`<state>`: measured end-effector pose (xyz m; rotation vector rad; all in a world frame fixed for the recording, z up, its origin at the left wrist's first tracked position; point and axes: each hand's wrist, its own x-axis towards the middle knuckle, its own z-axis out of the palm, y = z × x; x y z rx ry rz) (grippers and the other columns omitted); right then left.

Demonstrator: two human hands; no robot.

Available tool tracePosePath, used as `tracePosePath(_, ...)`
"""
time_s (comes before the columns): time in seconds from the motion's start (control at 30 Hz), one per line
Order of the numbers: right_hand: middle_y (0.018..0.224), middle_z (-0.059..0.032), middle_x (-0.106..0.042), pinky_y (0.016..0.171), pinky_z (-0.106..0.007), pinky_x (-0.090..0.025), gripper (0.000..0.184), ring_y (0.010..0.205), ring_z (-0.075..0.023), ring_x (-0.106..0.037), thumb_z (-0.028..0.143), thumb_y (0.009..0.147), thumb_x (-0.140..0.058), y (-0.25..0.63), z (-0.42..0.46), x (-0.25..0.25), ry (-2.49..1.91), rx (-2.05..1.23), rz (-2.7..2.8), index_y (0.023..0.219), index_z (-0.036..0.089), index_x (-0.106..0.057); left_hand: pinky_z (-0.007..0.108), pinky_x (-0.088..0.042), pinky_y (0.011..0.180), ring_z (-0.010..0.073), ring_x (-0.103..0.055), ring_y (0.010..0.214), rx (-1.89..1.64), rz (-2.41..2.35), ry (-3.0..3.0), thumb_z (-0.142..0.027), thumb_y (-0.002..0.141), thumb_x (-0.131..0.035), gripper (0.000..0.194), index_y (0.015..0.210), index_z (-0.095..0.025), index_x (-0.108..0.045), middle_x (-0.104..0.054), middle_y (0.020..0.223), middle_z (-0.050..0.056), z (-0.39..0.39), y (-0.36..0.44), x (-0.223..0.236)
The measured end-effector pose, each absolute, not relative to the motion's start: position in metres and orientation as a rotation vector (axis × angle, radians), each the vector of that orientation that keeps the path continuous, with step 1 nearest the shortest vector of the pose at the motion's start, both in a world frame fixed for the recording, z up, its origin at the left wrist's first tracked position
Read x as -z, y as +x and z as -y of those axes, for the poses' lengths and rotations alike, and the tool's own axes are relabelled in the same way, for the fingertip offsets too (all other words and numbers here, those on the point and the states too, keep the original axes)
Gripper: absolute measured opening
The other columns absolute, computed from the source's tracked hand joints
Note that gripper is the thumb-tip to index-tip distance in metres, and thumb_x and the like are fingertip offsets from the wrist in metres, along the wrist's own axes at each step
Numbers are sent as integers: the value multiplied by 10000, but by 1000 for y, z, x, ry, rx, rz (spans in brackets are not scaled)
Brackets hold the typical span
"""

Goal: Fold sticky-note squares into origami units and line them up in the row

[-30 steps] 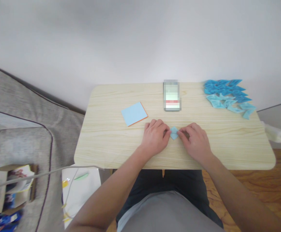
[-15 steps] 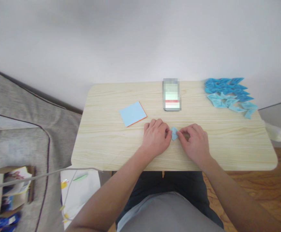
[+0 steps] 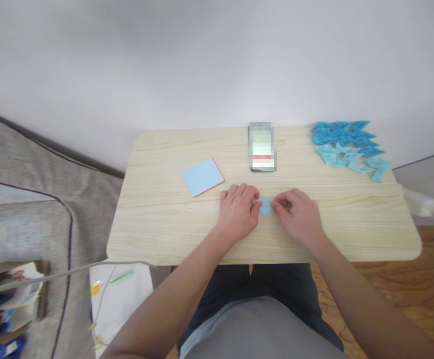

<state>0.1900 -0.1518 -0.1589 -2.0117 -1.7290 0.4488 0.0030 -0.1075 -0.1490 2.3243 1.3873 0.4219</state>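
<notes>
A small folded piece of light-blue paper (image 3: 265, 206) lies near the front of the wooden table (image 3: 157, 219), between my two hands. My left hand (image 3: 238, 212) pinches its left corner between thumb and forefinger, the other fingers curled over the tabletop. On the opposite side, my right hand (image 3: 299, 215) has thumb and fingertip closed on the right corner. Left of my hands rests a stack of square paper (image 3: 203, 177), light blue on top with an orange edge below.
Several folded paper pieces, dark blue (image 3: 342, 135) and light blue (image 3: 338, 154), sit at the back right. A phone (image 3: 262, 147) lies at the table's back edge against the wall. A cable (image 3: 71, 272) crosses left of the table, over a box of papers (image 3: 20, 294).
The view has shifted slightly. Both hands stay at the folded paper; my left fingertips have drawn back a little, so more of its left side shows.
</notes>
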Motion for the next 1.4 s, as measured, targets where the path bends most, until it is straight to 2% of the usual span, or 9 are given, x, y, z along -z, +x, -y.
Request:
tracePosePath(0.17,859,-24,-681,741,-382,-331,196,869,-239,-599,443,904,-666,181,151,159,-2056,-391,1712,836,264,-705,430,-370,843,259,-551,1043,-427,-1378,2340,-293,930,-649,53,966,-268,-619,-672,1016,30,107,1,151)
tracePosePath(0.37,864,-24,-704,758,-390,-309,167,905,-257,-597,416,913,-657,178,151,159,-2055,-370,1681,851,272,-714,429,-369,848,253,-548,1046,-457,-1364,2353,-318,946,-638,57,980,-274,-645,-678,1008,25,108,0,152)
tracePosePath(0.57,737,18,-672,689,-351,-309,97,780,-218,-589,393,862,-702,186,143,154,-2055,-523,1665,884,299,-715,438,-366,856,255,-534,1026,-462,-1346,2352,-331,979,-587,211,1139,-393,-711,-660,999,29,108,0,154)
tracePosePath(0.67,770,5,-683,726,-364,-321,103,816,-224,-586,377,901,-667,185,148,157,-1990,-461,1708,927,318,-746,444,-370,863,256,-522,1028,-472,-1341,2349,-340,978,-586,232,1149,-401,-731,-645,1002,37,108,-1,155)
tracePosePath(0.83,876,-45,-681,800,-398,-322,220,924,-246,-564,397,981,-584,183,164,168,-1914,-254,1797,1032,315,-782,449,-377,881,259,-503,1038,-482,-1361,2318,-368,975,-590,234,1139,-393,-756,-626,1015,53,109,0,155)
tracePosePath(0.97,914,-43,-652,804,-389,-345,231,913,-229,-553,388,990,-584,190,168,171,-1869,-278,1838,1113,356,-777,451,-369,883,259,-488,1033,-470,-1367,2333,-420,976,-586,242,1146,-423,-758,-601,1012,53,107,-4,154)
tracePosePath(1.17,906,-36,-645,808,-393,-343,218,899,-225,-557,408,974,-606,193,165,170,-1878,-312,1830,1090,358,-783,450,-372,899,259,-480,1046,-428,-1333,2357,-392,988,-563,274,1196,-448,-732,-581,1052,56,106,-10,150)
tracePosePath(1.4,881,-53,-660,788,-391,-302,252,917,-261,-553,524,900,-679,176,162,166,-1975,-213,1718,971,303,-778,470,-386,947,279,-493,1112,-433,-1365,2355,-336,939,-627,334,1261,-400,-687,-611,1108,56,104,-7,149)
